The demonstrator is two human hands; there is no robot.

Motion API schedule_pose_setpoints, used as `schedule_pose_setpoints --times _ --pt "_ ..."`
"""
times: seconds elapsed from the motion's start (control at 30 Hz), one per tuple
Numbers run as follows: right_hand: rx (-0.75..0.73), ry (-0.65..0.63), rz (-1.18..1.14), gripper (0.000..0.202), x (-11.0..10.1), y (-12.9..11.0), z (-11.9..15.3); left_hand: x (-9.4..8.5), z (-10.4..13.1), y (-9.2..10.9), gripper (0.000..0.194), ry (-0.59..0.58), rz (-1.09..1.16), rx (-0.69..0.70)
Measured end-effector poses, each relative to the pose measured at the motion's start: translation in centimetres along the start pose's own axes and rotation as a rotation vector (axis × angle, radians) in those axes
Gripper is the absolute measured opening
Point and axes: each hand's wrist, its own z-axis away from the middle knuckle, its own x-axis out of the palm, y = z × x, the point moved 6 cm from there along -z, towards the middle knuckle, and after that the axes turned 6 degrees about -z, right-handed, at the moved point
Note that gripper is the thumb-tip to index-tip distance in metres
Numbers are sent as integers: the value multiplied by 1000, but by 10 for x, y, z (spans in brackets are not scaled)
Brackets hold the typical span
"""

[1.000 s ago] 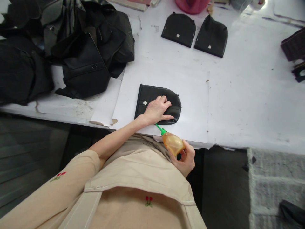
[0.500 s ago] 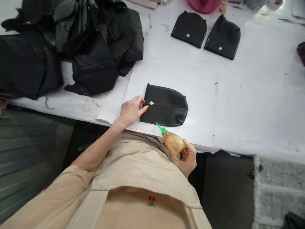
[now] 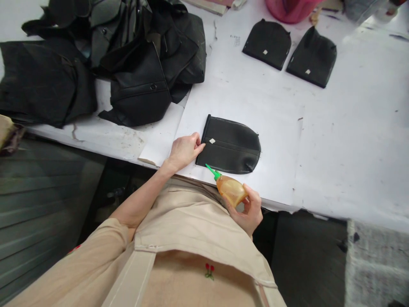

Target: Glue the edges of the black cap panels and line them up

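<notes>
A black leather-like piece (image 3: pixel 233 147) with one rounded end lies flat on the white-covered table, bearing a small pale diamond tag near its straight left edge. My left hand (image 3: pixel 185 150) is closed at that edge, thumb and fingertips pinching it. In my right hand (image 3: pixel 249 211) is a squeeze bottle (image 3: pixel 231 190) of amber liquid, held tilted between thumb and fingers. Its green nozzle (image 3: pixel 213 172) points up and left, the tip at the near edge of the piece by the left corner. Whether liquid is coming out cannot be seen.
A heap of black leather-like parts (image 3: pixel 137 94) covers the table's left side. Two similar tagged black pieces (image 3: pixel 268 40) lie toward the back, near a pink container (image 3: pixel 289 10). The table's front edge (image 3: pixel 281 205) runs close to my body. Grey fabric (image 3: pixel 377 264) hangs at lower right.
The bottle's nozzle has slid left along the near edge of the black piece, closer to its left corner. My left hand keeps its place at the edge. The whole view has shifted slightly.
</notes>
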Motion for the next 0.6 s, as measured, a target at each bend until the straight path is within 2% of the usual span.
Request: schedule_pose_setpoints --times 0.23,0.4,0.5,0.6 --pt "-18 -83 -13 56 14 -5 -8 1 -1 -1 19 -15 -3 0" --pt "-13 -96 -52 57 21 -6 -10 2 -2 -2 20 -20 8 -3" --pt "118 -85 -70 54 23 0 -12 3 -2 -3 20 -10 25 5" --pt "393 -53 -203 55 22 11 -12 4 -3 -4 20 -6 33 8"
